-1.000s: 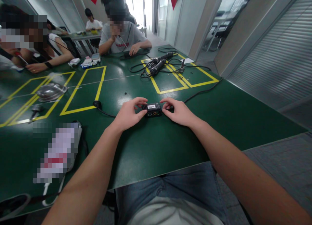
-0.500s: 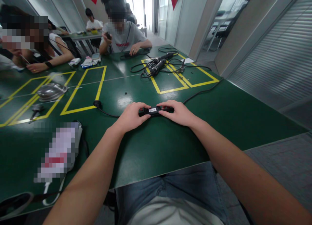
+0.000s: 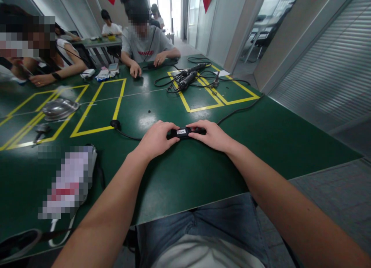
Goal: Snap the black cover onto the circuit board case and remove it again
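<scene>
A small black box-shaped device [image 3: 182, 133] with a white label on top lies flat on the green table [image 3: 179, 171], just in front of me. My left hand [image 3: 156, 139] grips its left end with fingers curled over it. My right hand [image 3: 211, 135] holds its right end the same way. A black cable [image 3: 240, 109] runs from the right end away toward the table's right side.
Another black cable with a round plug [image 3: 116, 124] lies left of the device. A bundle of black tools and cables [image 3: 188, 77] sits in a yellow-taped square further back. A metal dish [image 3: 59, 108] is at left. Several people sit at the far side.
The device was tipped up on edge between my fingers a second ago; it now lies flat and low on the table. The person opposite lowered a hand to the table.
</scene>
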A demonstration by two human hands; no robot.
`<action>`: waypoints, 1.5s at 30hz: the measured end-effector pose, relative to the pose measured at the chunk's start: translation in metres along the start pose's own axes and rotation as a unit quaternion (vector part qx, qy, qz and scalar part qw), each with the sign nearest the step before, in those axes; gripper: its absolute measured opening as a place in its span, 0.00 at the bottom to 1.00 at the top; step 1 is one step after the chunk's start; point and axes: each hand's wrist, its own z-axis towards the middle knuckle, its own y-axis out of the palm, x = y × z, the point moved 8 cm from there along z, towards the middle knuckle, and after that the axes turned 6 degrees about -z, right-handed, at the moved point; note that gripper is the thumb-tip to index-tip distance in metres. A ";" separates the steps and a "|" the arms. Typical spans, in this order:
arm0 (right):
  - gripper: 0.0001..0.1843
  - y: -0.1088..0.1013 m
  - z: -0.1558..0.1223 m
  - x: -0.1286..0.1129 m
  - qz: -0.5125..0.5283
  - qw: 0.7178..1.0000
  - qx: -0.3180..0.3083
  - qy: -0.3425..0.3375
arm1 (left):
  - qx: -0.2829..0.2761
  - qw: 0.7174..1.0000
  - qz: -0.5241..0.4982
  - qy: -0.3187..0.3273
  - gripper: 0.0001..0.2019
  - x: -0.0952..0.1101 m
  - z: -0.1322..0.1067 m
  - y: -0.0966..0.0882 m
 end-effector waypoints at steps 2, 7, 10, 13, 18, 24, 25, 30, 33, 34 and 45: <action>0.18 0.000 -0.001 0.000 0.003 1.000 0.000 -0.002 | 0.000 1.000 -0.001 -0.001 0.17 0.001 0.000 0.001; 0.17 -0.001 -0.002 -0.001 -0.005 1.000 0.007 0.009 | -0.003 0.998 -0.053 -0.025 0.16 -0.003 0.000 0.004; 0.16 -0.001 -0.003 -0.002 -0.014 1.000 0.022 0.016 | 0.008 0.993 -0.112 -0.037 0.22 -0.009 0.000 0.005; 0.18 -0.002 -0.003 -0.002 -0.005 0.999 0.037 0.025 | 0.027 0.983 -0.177 -0.051 0.26 -0.016 0.001 0.006; 0.16 -0.003 -0.004 0.000 0.008 0.998 0.046 0.036 | 0.094 0.972 -0.190 -0.099 0.15 -0.031 0.001 -0.001; 0.04 -0.001 -0.002 -0.002 -0.018 0.999 0.026 0.010 | 0.123 0.981 -0.039 -0.142 0.05 -0.040 -0.001 -0.008; 0.03 -0.001 -0.002 -0.002 -0.024 0.999 0.024 0.009 | 0.118 0.984 -0.031 -0.131 0.04 -0.039 0.000 -0.008; 0.02 -0.001 -0.002 -0.005 -0.066 0.998 0.026 -0.001 | 0.109 0.992 0.010 -0.061 0.05 -0.024 0.001 -0.012; 0.01 0.000 -0.003 -0.009 -0.081 0.996 0.032 -0.015 | 0.041 0.998 0.012 -0.042 0.04 -0.014 0.000 -0.005; 0.02 0.000 -0.004 -0.010 -0.083 0.996 0.034 -0.017 | 0.021 0.999 0.010 -0.037 0.04 -0.012 -0.001 -0.003; 0.02 -0.003 -0.005 -0.013 -0.060 0.996 0.046 -0.037 | -0.012 1.000 -0.003 -0.002 0.02 -0.008 -0.001 0.002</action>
